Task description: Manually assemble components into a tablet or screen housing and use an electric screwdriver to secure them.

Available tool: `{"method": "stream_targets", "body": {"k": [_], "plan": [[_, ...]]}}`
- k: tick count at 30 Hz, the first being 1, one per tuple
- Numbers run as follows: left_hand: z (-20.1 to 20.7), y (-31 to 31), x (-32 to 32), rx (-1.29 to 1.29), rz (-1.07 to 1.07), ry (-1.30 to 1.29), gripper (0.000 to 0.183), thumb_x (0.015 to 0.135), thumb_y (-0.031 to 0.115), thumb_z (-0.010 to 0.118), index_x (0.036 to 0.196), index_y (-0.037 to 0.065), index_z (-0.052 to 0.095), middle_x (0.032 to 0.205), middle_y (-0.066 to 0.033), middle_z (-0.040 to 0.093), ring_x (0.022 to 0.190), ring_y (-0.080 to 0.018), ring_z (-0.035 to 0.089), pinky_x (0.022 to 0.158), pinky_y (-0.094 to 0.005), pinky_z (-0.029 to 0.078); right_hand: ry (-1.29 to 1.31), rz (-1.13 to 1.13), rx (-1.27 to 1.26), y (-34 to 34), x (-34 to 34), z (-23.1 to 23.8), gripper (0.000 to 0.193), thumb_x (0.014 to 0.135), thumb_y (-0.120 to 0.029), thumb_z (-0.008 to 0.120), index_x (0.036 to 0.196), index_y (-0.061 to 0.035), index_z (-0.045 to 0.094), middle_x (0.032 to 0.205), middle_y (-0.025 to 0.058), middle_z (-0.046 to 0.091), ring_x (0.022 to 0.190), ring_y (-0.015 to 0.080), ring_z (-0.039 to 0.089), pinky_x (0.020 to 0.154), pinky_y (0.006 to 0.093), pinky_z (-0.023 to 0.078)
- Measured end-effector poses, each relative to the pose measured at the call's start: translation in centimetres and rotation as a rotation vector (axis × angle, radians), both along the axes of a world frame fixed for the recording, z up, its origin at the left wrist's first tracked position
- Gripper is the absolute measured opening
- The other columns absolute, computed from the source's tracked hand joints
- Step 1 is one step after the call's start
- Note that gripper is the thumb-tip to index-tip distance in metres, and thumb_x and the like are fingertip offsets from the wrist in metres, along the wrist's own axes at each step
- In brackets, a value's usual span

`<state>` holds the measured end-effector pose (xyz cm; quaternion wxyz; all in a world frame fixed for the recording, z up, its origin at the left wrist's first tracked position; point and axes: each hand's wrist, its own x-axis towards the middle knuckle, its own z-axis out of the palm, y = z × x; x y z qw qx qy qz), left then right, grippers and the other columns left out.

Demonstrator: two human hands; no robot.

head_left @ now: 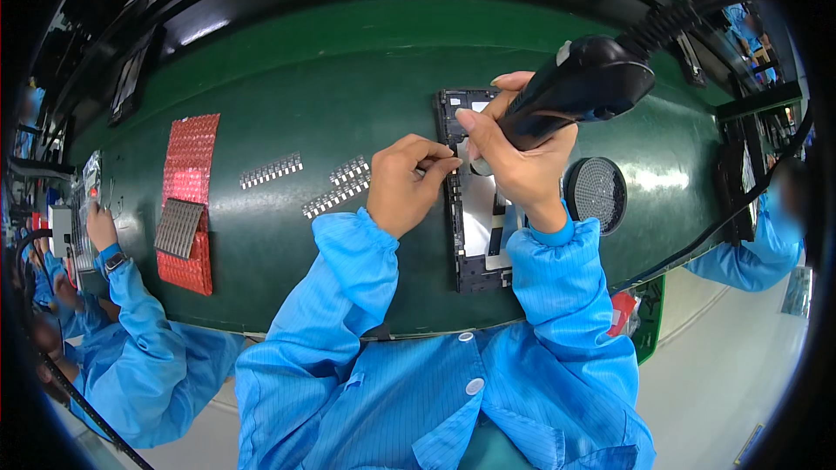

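The right hand [521, 165] grips a black electric screwdriver [575, 87], fingers wrapped tight round its body, tip down on the black frame [466, 200] lying near the front edge of the green table [348, 78]. The left hand [402, 184] pinches its fingertips narrowly together at the frame's left side; whether they hold anything I cannot tell. Metal strips [335, 187] lie just left of it, a round mesh dish [596, 193] right
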<state>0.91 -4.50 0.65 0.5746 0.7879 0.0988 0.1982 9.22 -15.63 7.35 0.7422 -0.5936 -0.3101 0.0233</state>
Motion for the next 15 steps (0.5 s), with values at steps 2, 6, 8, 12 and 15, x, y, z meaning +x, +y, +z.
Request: {"method": "stream_targets", "body": {"k": [2,6,8,12,15], "plan": [[-0.2,0.4,-0.1,-0.117,-0.002,0.024,0.011,0.076,0.001,0.070,0.087,-0.002,0.068,0.079,-0.0096,0.065,0.066,-0.0153,0.064,0.055,-0.0266,0.051,-0.017,-0.021,0.011,-0.2,0.3,-0.1,0.030,0.074,0.005,0.072,0.099,0.0052,0.057,0.062,0.0001,0.059,0.056,0.0044,0.054,0.052,0.0205,0.042],[0.5,1.0,-0.3,-0.358,-0.054,0.304,0.017,0.085,0.003,0.065,0.100,-0.005,0.064,0.090,-0.0086,0.067,0.076,-0.0114,0.064,0.059,-0.0217,0.053,-0.035,-0.063,0.038,-0.7,0.7,0.2,0.031,0.073,0.004,0.073,0.099,0.0048,0.057,0.063,0.0000,0.059,0.056,0.0049,0.054,0.056,0.0207,0.043],[0.1,1.1,-0.3,-0.369,-0.068,0.308,0.019,0.085,0.003,0.064,0.103,-0.005,0.063,0.091,-0.0098,0.067,0.078,-0.0120,0.065,0.060,-0.0221,0.053,-0.041,-0.073,0.040,-0.8,0.8,0.1,0.031,0.073,0.004,0.073,0.099,0.0048,0.057,0.062,0.0000,0.059,0.056,0.0050,0.054,0.056,0.0205,0.043],[-0.2,1.9,-0.2,-0.412,-0.090,0.279,0.018,0.082,0.002,0.065,0.099,-0.005,0.066,0.085,-0.0117,0.068,0.074,-0.0136,0.066,0.059,-0.0252,0.056,-0.161,-0.056,-0.026,-1.1,1.5,-0.4,0.035,0.077,0.008,0.068,0.107,0.0024,0.050,0.062,0.0056,0.059,0.051,0.0106,0.057,0.048,0.0219,0.044],[0.3,2.7,-0.3,-0.348,-0.109,0.313,0.017,0.081,-0.001,0.065,0.097,-0.005,0.066,0.087,-0.0123,0.068,0.075,-0.0148,0.066,0.060,-0.0263,0.055,-0.009,-0.077,0.038,-0.8,1.0,-0.1,0.031,0.073,0.005,0.073,0.099,0.0034,0.057,0.063,-0.0003,0.059,0.057,0.0048,0.054,0.055,0.0201,0.043]]}}
